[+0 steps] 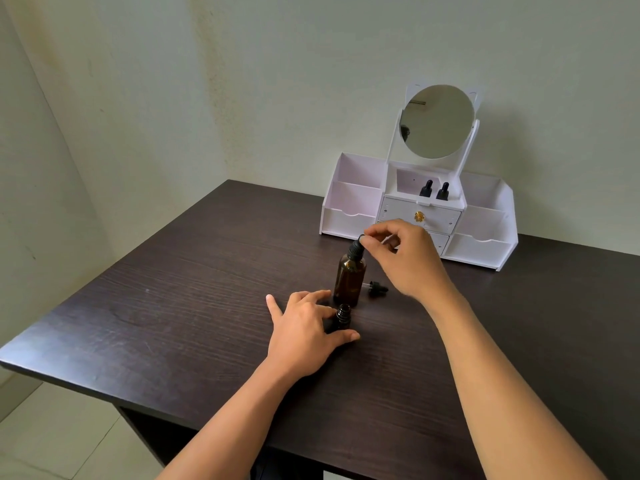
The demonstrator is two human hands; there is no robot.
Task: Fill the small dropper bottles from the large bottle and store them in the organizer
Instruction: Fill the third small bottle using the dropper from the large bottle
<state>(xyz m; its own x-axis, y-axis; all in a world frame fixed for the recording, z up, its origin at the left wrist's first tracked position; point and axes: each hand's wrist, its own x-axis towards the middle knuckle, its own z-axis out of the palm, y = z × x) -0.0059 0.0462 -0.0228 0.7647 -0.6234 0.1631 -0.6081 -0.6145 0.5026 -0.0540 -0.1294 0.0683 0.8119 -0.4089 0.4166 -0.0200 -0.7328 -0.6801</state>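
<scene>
A large amber bottle [349, 278] stands upright mid-table, its black dropper cap [356, 248] on top. My right hand [405, 258] pinches the bulb of that cap from the right. Just in front stands a small dark bottle [342, 317] with its neck uncapped; my left hand [304, 329] holds it between thumb and fingers, palm down on the table. A small black dropper cap [376, 289] lies on its side to the right of the large bottle. Two small capped dropper bottles [434, 190] stand in the top middle compartment of the white organizer [349, 216].
The organizer sits at the back of the dark wooden table [173, 306], against the wall, with a round mirror [437, 121] on top, drawers in the middle and open side compartments. The table's left and front edges drop to a tiled floor.
</scene>
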